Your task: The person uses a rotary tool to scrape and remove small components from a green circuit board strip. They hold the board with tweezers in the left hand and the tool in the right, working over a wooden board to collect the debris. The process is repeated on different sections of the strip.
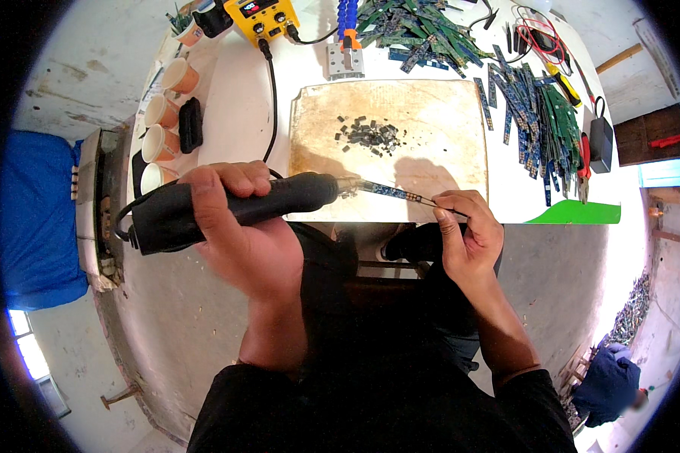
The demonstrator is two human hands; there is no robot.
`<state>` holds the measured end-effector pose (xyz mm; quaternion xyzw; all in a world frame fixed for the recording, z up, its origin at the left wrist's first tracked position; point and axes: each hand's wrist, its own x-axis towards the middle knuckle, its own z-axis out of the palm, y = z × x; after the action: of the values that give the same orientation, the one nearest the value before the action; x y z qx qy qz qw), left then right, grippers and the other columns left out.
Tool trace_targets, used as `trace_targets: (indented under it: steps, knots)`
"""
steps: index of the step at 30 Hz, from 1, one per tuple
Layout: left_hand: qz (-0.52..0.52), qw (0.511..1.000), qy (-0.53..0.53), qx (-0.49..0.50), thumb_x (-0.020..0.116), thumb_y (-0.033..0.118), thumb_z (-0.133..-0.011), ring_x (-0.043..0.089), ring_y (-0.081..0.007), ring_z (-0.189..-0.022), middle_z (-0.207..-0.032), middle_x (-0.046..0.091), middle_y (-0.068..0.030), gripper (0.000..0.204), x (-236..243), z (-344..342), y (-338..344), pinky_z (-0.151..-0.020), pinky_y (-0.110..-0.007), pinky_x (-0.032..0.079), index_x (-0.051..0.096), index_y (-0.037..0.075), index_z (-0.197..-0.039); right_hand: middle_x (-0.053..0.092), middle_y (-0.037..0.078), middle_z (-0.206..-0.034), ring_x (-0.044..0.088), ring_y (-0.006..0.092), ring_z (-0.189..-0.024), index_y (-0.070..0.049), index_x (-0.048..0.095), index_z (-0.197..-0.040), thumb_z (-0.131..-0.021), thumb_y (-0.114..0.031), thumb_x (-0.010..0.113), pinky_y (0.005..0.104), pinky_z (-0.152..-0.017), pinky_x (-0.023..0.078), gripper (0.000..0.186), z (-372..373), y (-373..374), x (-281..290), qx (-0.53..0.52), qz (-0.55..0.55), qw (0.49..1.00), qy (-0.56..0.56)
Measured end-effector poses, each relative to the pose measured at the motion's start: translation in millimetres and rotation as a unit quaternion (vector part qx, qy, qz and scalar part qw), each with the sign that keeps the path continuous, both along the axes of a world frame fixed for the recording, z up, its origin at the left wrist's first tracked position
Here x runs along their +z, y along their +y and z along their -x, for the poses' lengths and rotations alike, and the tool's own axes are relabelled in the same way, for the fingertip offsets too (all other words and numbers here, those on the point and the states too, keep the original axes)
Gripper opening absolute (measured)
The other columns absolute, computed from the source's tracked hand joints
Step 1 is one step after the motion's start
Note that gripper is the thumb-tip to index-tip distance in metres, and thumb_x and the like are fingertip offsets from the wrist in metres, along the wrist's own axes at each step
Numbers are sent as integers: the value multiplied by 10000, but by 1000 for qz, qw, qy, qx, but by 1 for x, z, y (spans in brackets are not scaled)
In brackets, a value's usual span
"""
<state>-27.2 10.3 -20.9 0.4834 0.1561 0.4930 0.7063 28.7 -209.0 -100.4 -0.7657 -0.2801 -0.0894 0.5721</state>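
My left hand (238,215) is wrapped round the black handle of a hot-air gun (279,198). Its metal nozzle points right, close to the end of a narrow blue circuit board strip (389,190). At the strip's other end, my right hand (468,230) is closed in a pinch on slim tweezers (429,201), whose tips meet the strip. Both hands are over the near edge of a worn, tan board (317,98). Small black chips (374,136) lie in a loose pile on that board, beyond the strip.
A yellow soldering station (261,19) stands at the back, its black cable running toward me. Paper cups (161,143) line the left side. Heaps of circuit strips (423,34) lie at the back and right, near red-handled pliers (584,166). Another person (608,385) is at far lower right.
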Motion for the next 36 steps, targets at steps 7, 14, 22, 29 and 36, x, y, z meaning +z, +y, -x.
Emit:
trace_targets:
  steps: [7, 14, 22, 29, 36]
  knots:
    - [-5, 999, -13, -41, 586, 281, -990, 392, -132, -699, -734, 442, 2, 252, -1, -1, -7, -751, -345, 374, 460, 112, -852, 696, 155, -952, 656, 241, -849, 24, 669, -971, -858, 69, 669, 302, -761, 515, 121, 0, 1, -2, 5, 0, 1000, 0]
    - [-16, 1000, -2, -10, 577, 290, -997, 382, -129, -694, -732, 426, 4, 264, 0, -2, -4, -726, -335, 360, 448, 120, -840, 698, 154, -948, 653, 244, -841, 26, 673, -956, -852, 70, 673, 305, -752, 512, 113, 1, 2, -1, 1, -4, 1000, 3]
    - [-27, 1000, 0, -14, 569, 271, -994, 378, -124, -682, -725, 421, 10, 258, -1, 1, -2, -716, -328, 356, 442, 124, -824, 698, 150, -930, 653, 255, -831, 27, 674, -948, -836, 74, 690, 315, -759, 514, 123, 1, 9, 2, 10, -5, 1000, -4]
    - [-24, 999, -6, -38, 575, 265, -983, 381, -122, -677, -726, 424, 13, 244, -2, 1, -4, -718, -332, 361, 455, 124, -824, 686, 153, -906, 643, 286, -833, 23, 678, -943, -811, 80, 697, 331, -744, 513, 145, -7, 28, 1, 38, 10, 999, -28]
    - [-18, 1000, -6, -7, 589, 267, -976, 401, -122, -680, -726, 436, 13, 232, 1, 2, -1, -736, -337, 371, 478, 123, -832, 683, 143, -901, 637, 296, -821, 8, 679, -941, -813, 69, 698, 342, -725, 507, 143, -9, 33, -2, 37, 32, 999, -13]
